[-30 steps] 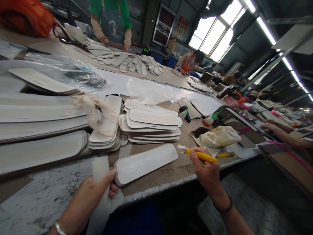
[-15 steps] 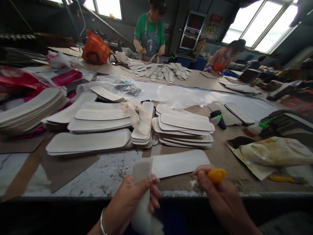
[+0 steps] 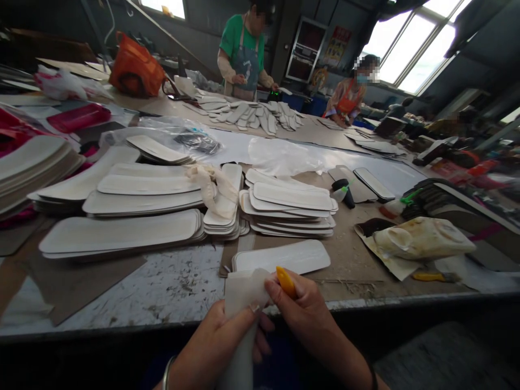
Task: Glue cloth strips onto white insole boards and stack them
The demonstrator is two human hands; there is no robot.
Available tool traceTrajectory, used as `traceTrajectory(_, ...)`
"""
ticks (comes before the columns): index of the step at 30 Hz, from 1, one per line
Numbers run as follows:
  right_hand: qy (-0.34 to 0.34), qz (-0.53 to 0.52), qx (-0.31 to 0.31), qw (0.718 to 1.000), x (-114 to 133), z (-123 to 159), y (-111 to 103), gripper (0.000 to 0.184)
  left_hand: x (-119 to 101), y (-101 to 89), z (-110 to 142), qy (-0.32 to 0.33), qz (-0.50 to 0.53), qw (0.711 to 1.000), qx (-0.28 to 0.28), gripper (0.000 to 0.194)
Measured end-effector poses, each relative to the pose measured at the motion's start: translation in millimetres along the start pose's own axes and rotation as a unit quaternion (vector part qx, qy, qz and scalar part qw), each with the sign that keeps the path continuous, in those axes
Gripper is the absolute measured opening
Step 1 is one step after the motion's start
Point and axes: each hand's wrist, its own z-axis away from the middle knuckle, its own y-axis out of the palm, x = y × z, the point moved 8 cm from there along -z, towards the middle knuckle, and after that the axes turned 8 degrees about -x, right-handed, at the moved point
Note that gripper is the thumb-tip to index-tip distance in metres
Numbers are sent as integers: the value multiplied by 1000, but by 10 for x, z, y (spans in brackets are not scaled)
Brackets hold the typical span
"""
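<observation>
My left hand [image 3: 221, 341] is closed round a pale strip of material [image 3: 242, 295] held upright at the table's near edge. My right hand [image 3: 303, 314] grips a yellow-handled brush [image 3: 285, 281], its head hidden against the top of the strip. Just beyond both hands a white elongated panel [image 3: 282, 257] lies flat on the table. Behind it stand stacks of the same white panels [image 3: 290, 208], and longer ones [image 3: 122, 230] to the left.
A stained glue jug [image 3: 422, 238] lies on its side at the right beside a second yellow brush [image 3: 430, 277]. A black-capped bottle [image 3: 343, 194], clear plastic bags [image 3: 284, 154] and an orange bag [image 3: 136, 67] sit farther back. Two people [image 3: 241, 49] work at the table's far side.
My right hand has brought the brush in from the right to the top of the strip held in my left hand. The view has swung left and steadied.
</observation>
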Motion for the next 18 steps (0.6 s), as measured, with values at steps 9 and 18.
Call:
traceTrajectory(9,63,-63,-33,995,-227,-19,-11,31,106,-111,-80,-8,92,993,-70,50)
traceTrajectory(18,118,-130,-54,983,-346,92,33,39,150,-84,-163,35,133,981,-136,48)
